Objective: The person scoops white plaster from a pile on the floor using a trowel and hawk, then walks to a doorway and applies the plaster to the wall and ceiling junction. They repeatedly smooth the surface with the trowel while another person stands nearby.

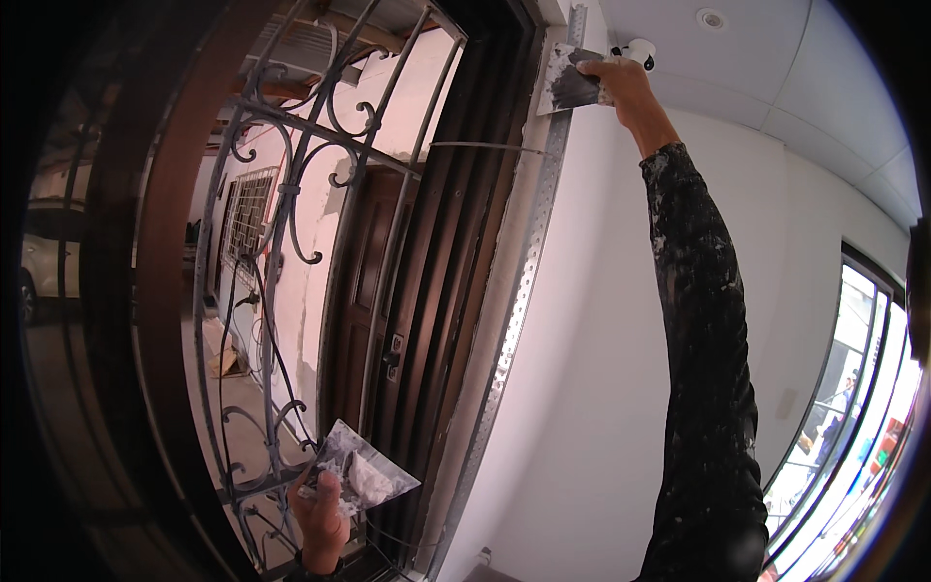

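Note:
High up near the ceiling, my right hand is closed around a putty knife whose wide blade is smeared with white and grey. That blade lies against the top of the wall edge, beside a perforated metal corner bead running down the corner. Low in front of me, my left hand grips a second flat blade, a scraper, with its thumb on top. A lump of white putty sits on this scraper. White specks mark my left fingers and black right sleeve.
Left of the corner stands a dark wooden door frame with a scrolled iron grille. A thin wire crosses from the frame to the bead. A white camera-like fixture is by my right hand; a window is at right.

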`<state>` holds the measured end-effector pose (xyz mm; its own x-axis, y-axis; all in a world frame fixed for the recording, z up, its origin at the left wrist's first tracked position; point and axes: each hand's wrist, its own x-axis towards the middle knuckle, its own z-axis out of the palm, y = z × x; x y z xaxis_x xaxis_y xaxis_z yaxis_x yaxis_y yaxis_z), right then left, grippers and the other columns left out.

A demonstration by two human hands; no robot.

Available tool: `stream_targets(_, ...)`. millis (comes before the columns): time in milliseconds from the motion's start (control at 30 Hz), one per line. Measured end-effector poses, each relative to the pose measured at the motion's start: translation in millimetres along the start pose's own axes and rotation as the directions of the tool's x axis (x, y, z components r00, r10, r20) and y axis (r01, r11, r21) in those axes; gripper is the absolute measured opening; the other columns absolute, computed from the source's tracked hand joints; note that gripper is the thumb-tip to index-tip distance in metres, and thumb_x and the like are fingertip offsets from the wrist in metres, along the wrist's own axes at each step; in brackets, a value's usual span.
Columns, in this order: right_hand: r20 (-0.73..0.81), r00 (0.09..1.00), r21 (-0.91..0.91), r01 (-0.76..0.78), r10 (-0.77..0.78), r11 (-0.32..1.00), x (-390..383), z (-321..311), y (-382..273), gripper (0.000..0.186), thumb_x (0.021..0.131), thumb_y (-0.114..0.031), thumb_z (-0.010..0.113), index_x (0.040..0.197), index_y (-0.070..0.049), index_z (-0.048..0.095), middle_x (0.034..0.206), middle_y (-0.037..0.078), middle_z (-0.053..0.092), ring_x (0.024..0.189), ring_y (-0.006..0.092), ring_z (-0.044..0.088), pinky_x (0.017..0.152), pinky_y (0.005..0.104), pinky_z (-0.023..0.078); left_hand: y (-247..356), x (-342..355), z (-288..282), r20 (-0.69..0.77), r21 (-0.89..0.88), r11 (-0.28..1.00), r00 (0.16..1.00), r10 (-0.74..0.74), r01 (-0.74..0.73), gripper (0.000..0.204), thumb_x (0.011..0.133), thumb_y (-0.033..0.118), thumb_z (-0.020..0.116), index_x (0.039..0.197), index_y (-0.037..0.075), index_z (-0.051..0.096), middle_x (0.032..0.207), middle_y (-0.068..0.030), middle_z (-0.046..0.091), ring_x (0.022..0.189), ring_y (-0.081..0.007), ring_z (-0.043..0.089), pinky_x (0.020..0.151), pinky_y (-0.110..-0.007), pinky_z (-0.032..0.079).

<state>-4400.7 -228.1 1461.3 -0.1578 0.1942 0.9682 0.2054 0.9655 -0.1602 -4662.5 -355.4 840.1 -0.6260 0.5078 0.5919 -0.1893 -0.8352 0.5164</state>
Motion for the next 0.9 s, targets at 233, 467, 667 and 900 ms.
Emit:
stream_targets(233,-0.045,0.999,-0.079,0.002,-0.006,0.997,4.5,6.7,1.7,0.022,0.08,-0.013,0.076,0.089,0.003,0.065,0.073,0.005,0.062,0.056,0.0138,0.055,0.053,0.031,0.044,-33.3,2.4,-34.1,0.304,0.57,0.618,0.837,0.455,-0.542,0.038,0.103,0.018,0.057,0.13,-0.007,0.05,0.12,-0.0141,0.047,0.099,-0.0181,0.055,0.085,-0.031,0.048)
stream_targets(467,-0.099,0.995,-0.059,0.027,-0.033,0.998,14.3,13.1,11.7,0.025,0.076,-0.011,0.079,0.083,0.009,0.065,0.07,0.008,0.06,0.051,0.0151,0.051,0.049,0.0336,0.042,-41.5,-1.3,-41.6,0.388,0.61,0.496,0.778,0.493,-0.618,0.052,0.097,-0.002,0.059,0.144,0.016,0.049,0.128,-0.0191,0.043,0.104,-0.0304,0.055,0.088,-0.037,0.048)
stream_targets(667,-0.155,0.987,-0.151,0.025,-0.049,0.988,22.3,7.9,16.9,0.028,0.074,-0.015,0.08,0.082,0.009,0.068,0.07,0.009,0.062,0.054,0.0156,0.053,0.05,0.0337,0.043,-29.5,3.1,-34.6,0.343,0.563,0.74,0.919,0.196,-0.368,0.064,0.09,-0.011,0.058,0.147,0.016,0.047,0.13,-0.0228,0.044,0.104,-0.0348,0.054,0.088,-0.04,0.047)
stream_targets(900,-0.17,0.981,-0.165,0.07,-0.098,0.984,-1.6,-13.5,0.8,0.024,0.074,-0.013,0.079,0.083,0.007,0.069,0.07,0.009,0.064,0.058,0.0165,0.057,0.053,0.033,0.045,-9.1,-6.5,-12.8,0.094,0.486,0.847,0.976,0.197,-0.217,0.035,0.1,0.023,0.06,0.124,-0.002,0.058,0.115,-0.0075,0.065,0.102,-0.017,0.063,0.091,-0.035,0.05)
